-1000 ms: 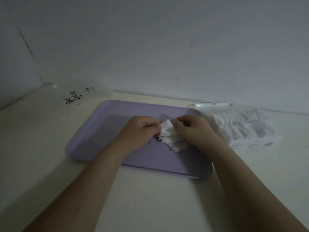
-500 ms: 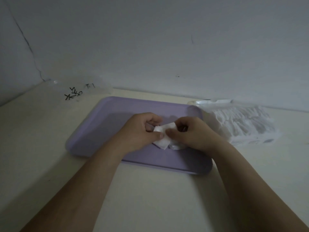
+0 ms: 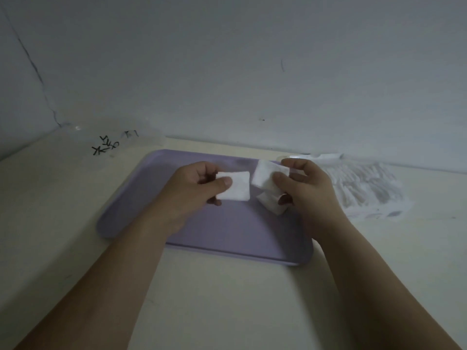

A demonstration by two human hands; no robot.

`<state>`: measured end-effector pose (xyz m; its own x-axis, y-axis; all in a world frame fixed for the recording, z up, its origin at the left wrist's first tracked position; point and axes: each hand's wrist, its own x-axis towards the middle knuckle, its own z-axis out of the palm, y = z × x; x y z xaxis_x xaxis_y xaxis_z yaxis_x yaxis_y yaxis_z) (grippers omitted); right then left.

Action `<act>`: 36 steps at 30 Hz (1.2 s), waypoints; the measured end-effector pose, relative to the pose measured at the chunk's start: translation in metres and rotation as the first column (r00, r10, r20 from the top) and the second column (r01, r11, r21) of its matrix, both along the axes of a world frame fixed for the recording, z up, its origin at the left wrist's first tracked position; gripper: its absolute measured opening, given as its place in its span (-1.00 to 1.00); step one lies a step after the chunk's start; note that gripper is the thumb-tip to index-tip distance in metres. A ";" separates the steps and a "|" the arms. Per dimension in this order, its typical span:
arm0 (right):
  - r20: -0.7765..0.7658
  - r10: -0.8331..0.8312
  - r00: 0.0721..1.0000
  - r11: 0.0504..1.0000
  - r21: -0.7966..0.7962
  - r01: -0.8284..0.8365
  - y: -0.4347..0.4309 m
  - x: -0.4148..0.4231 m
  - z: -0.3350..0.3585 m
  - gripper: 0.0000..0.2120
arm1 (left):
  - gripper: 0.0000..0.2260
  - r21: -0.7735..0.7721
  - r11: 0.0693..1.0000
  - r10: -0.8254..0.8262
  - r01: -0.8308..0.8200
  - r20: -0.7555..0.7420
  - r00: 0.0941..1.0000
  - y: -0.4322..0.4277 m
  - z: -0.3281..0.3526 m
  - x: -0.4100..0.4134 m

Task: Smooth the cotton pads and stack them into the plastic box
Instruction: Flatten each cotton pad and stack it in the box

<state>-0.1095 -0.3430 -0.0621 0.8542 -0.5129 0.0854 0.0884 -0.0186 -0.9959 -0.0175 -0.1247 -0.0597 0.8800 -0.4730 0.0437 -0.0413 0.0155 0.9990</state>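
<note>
1. Cotton pad (image 3: pixel 237 185), one flat white square, is pinched at its left edge between the thumb and fingers of the left hand (image 3: pixel 194 190). That grip is narrow and holds only this single pad.
2. The right hand (image 3: pixel 308 190) has its grip curled round a bunch of pads (image 3: pixel 267 178), thumb on top. A few crumpled ones hang below the fingers.
3. Both hands are over the far half of a purple tray (image 3: pixel 141 198), close together, with a gap between the single pad and the bunch.
4. Right of the tray, on the desk (image 3: pixel 227 299), lies a bag of pads (image 3: pixel 366 188). Whether it touches the tray's far right corner I cannot tell.
5. At the far left of the desk sits a clear plastic box (image 3: pixel 118 142) with black marks on it, well apart from the hands. Its inside is too faint to read.
6. Step in hand, as I judge it: one pad is separated from the bunch and ready for smoothing.
7. The next move calls for flattening that pad, then carrying it far and left to the box and laying it square.
</note>
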 end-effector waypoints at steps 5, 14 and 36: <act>-0.037 0.083 0.996 0.996 0.035 -0.082 0.008 -0.003 0.003 -0.62 | -0.86 -0.249 0.959 -0.161 0.136 -0.084 0.983 -0.010 0.007 -0.014; 0.043 0.229 0.973 0.973 -0.018 -0.228 0.020 -0.008 0.008 -0.64 | -0.89 0.011 1.000 0.017 -0.019 0.162 0.987 -0.013 -0.001 -0.015; -0.081 0.229 0.970 0.808 -0.540 -0.236 0.037 -0.013 0.000 -0.55 | -0.86 -0.016 1.000 -0.017 0.020 0.165 0.986 -0.022 -0.002 -0.020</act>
<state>-0.1227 -0.3055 -0.0620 0.9446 -0.1730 0.2789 0.1476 -0.5353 -0.8317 -0.0380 -0.1466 -0.0622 0.8513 -0.4869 0.1955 -0.2047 0.0349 0.9782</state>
